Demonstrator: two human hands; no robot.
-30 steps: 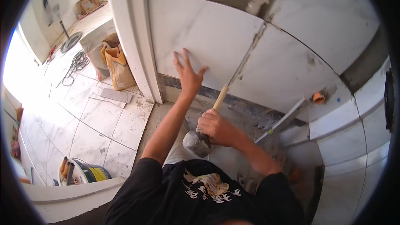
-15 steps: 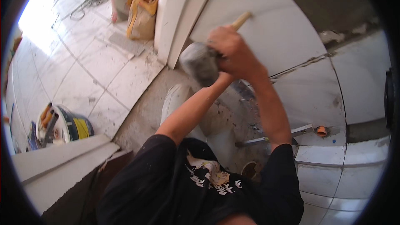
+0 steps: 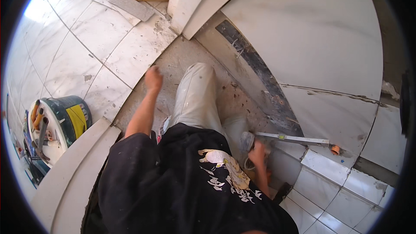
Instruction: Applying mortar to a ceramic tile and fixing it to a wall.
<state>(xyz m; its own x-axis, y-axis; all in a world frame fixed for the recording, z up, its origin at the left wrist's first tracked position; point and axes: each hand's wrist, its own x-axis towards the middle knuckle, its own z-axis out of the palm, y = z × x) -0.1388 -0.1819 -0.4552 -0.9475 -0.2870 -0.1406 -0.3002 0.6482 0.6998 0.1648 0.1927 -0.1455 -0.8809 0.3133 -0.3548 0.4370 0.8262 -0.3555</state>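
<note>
Your right hand (image 3: 258,152) is low at your right side, fingers closed around the mallet (image 3: 247,141) close to its grey head. Your left hand (image 3: 153,79) is well apart, fingers curled in narrow. Note the obstructions: your bent knee (image 3: 198,89) lies between the hands; the spirit level (image 3: 303,139) extends from just beside the mallet toward the orange pipe stub (image 3: 335,149). The large wall tile (image 3: 320,26) is ahead, right, touched by neither hand. Left: tool bucket (image 3: 65,106) beside the white ledge (image 3: 73,160).
</note>
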